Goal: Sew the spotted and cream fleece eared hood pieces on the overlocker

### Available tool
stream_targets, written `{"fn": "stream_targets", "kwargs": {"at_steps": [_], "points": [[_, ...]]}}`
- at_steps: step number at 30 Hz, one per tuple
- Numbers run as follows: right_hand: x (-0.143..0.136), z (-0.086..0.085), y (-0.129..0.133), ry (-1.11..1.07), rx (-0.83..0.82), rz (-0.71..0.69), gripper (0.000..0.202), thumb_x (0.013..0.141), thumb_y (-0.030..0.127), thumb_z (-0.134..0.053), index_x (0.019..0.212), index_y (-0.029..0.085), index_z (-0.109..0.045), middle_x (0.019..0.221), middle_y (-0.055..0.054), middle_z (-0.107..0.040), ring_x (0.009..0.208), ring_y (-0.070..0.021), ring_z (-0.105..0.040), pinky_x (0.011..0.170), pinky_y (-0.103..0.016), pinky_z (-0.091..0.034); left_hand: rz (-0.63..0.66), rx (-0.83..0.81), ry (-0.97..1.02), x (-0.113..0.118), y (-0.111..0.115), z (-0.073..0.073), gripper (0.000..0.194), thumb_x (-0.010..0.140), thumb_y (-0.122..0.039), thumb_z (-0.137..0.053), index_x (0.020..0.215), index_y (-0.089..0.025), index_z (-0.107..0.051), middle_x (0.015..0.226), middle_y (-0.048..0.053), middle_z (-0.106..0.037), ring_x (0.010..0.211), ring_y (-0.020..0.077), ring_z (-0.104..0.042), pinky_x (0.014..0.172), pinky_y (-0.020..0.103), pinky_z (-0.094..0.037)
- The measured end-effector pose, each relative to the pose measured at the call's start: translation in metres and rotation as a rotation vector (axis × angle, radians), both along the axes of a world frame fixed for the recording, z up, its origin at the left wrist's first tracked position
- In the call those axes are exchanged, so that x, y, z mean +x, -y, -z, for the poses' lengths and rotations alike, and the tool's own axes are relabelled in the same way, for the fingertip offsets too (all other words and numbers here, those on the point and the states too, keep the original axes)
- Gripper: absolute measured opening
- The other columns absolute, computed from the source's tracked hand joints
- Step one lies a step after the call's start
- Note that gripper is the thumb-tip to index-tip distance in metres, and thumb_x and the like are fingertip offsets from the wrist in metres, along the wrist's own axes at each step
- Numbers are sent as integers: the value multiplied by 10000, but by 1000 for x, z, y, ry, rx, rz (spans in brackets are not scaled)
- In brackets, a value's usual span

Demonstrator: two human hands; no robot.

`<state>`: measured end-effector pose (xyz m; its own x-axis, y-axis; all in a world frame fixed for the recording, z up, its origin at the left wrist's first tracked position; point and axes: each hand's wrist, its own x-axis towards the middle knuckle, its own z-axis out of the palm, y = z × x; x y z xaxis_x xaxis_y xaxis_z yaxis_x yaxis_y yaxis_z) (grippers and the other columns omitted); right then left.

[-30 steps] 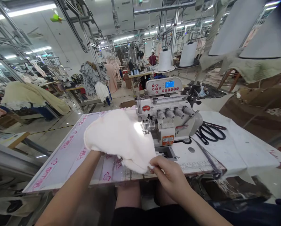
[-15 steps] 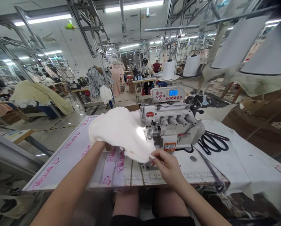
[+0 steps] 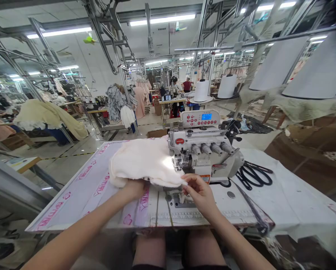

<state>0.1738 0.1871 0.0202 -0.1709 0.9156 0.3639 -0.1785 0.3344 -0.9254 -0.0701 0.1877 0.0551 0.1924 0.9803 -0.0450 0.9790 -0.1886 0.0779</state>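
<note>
A pale pink, fluffy piece of fabric (image 3: 142, 159) lies across the table, its right part beside the needle area of a white overlock sewing machine (image 3: 201, 146). The machine's lamp makes a bright spot on the cloth. My right hand (image 3: 200, 193) pinches the fabric's right front corner between thumb and fingers, just in front of the presser foot. My left hand (image 3: 135, 188) reaches under the front edge of the cloth; its fingers are hidden there, so their grip does not show.
Black-handled scissors (image 3: 254, 175) lie right of the machine on a white cover. A ruler strip (image 3: 185, 217) runs along the table's front edge. White thread cones (image 3: 201, 91) stand behind. Farther back are garment racks, other sewing stations and people.
My left hand has moved right and further beneath the fabric, which now lies flatter and lower. The right hand still pinches the corner, slightly higher and to the right. The camera view has tilted slightly.
</note>
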Motion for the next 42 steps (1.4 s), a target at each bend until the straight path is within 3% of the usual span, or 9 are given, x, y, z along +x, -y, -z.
{"fn": "stream_targets", "kwargs": {"at_steps": [2, 5, 8, 12, 16, 20, 25, 35, 42], "points": [[3, 2, -2, 71, 51, 15, 229, 757, 229, -582, 969, 201, -502, 776, -9, -563, 555, -105, -520, 529, -243, -465, 67, -26, 10, 16, 29, -2, 148, 766, -276, -537, 714, -157, -606, 708, 81, -604, 701, 215, -580, 654, 335, -452], [6, 0, -6, 213, 180, 65, 296, 746, 197, -586, 1034, 205, -518, 1006, -71, -533, 659, -121, -527, 557, -248, -462, 334, 121, 200, 46, 61, -14, 153, 814, -271, -468, 778, -173, -580, 743, 64, -587, 736, 188, -552, 659, 309, -447], [7, -6, -7, 306, 304, 92, 205, 761, 184, -566, 965, 197, -566, 1050, -86, -521, 765, -151, -538, 591, -255, -451, 508, 413, 430, 70, 60, -23, 211, 810, -215, -482, 1014, -166, -508, 955, 98, -549, 920, 197, -498, 810, 350, -429], [7, -14, -10, 339, 371, 102, 55, 778, 142, -521, 800, 177, -556, 894, -56, -551, 759, -150, -524, 607, -250, -420, 459, 537, 510, 82, 26, -19, 374, 770, -185, -535, 1132, -167, -443, 1049, 106, -499, 994, 211, -448, 857, 382, -411], [5, -17, -15, 375, 371, 99, 91, 768, 114, -514, 717, 180, -479, 758, -7, -512, 670, -124, -475, 573, -225, -373, 439, 469, 509, 75, 4, -17, 173, 768, -104, -479, 919, -168, -536, 895, 62, -526, 881, 183, -475, 768, 336, -425], [4, -20, -18, 430, 371, 99, 96, 754, 108, -514, 725, 186, -465, 698, 20, -451, 608, -110, -434, 548, -217, -356, 465, 481, 521, 68, 0, -19, 173, 759, -62, -448, 855, -174, -539, 839, 41, -523, 837, 164, -482, 726, 306, -416], [6, -22, -15, 467, 435, 75, 268, 745, 74, -511, 983, 195, -513, 785, -2, -461, 624, -111, -463, 574, -228, -390, 543, 578, 483, 68, -3, -17, 182, 751, -42, -433, 841, -168, -530, 821, 43, -510, 802, 159, -463, 689, 295, -409], [2, -22, -15, 430, 545, 146, 157, 729, 27, -454, 709, 182, -462, 728, -8, -456, 667, -135, -450, 579, -242, -357, 522, 646, 376, 76, -8, -16, 156, 686, -26, -415, 731, -174, -432, 680, 16, -444, 670, 156, -419, 589, 277, -358], [5, -22, -11, 474, 546, 143, 203, 764, 42, -477, 910, 166, -542, 791, -31, -479, 717, -141, -489, 616, -245, -404, 534, 701, 294, 76, -9, -11, 145, 689, -45, -407, 745, -178, -420, 664, 15, -434, 647, 159, -409, 572, 276, -350]]}}
